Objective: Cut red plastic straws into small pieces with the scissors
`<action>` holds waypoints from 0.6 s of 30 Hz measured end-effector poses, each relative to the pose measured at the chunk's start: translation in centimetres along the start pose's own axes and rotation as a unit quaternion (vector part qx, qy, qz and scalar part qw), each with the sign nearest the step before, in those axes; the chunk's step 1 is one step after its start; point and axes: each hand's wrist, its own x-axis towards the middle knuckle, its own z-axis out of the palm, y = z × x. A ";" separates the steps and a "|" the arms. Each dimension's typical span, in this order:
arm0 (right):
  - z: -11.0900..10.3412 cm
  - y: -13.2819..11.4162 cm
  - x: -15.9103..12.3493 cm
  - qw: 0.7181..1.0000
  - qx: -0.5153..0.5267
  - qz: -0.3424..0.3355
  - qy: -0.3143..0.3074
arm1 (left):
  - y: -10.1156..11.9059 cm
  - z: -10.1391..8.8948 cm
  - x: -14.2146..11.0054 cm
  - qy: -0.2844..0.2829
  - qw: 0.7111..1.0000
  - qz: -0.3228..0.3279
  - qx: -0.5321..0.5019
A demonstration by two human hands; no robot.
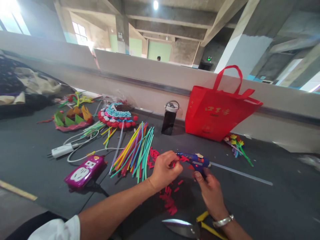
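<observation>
A blue hot glue gun (193, 160) is gripped by its handle in my right hand (210, 186), with a red light showing on its body. From its back end sticks a long clear glue stick (241, 173). My left hand (166, 168) is closed in a pinch at the gun's nozzle, on a small red strip piece (184, 159); the fingers partly hide it. Loose red cut pieces (169, 200) lie below my hands, and more sit just behind my left hand. Scissors with yellow handles (180, 226) lie near my right wrist.
Colourful fuzzy stems (135, 150) lie left of my hands. Beyond are a purple power strip (85, 173), a white charger (61, 150), a petalled green-orange crown (73, 118) and a red-blue flowered piece (116, 115). A bottle (170, 118), red bag (220, 110) and small bouquet (236, 145) stand farther back.
</observation>
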 end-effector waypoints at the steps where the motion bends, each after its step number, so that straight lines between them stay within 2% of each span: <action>1: -0.1 -0.1 0.1 1.000 0.000 -0.002 0.002 | 0.1 -0.1 0.1 0.002 1.000 -0.014 -0.008; 5: -0.1 -0.5 0.6 0.998 0.059 0.016 -0.003 | 0.1 -0.6 0.2 0.013 0.996 -0.072 -0.048; 9: 0.0 -0.5 1.0 0.970 0.236 0.055 0.000 | -0.1 -1.0 0.3 -0.011 0.993 -0.097 -0.066; 13: -0.5 -1.4 0.7 0.930 0.354 0.079 -0.056 | -0.2 -1.0 0.3 -0.061 0.989 -0.102 -0.089; 16: -0.9 -2.9 0.1 0.919 0.372 0.094 -0.094 | -0.3 -0.7 0.0 -0.116 0.975 -0.112 -0.154; 18: -0.8 -4.1 -0.3 0.918 0.367 0.096 -0.115 | -0.4 -0.5 -0.4 -0.151 0.951 -0.130 -0.238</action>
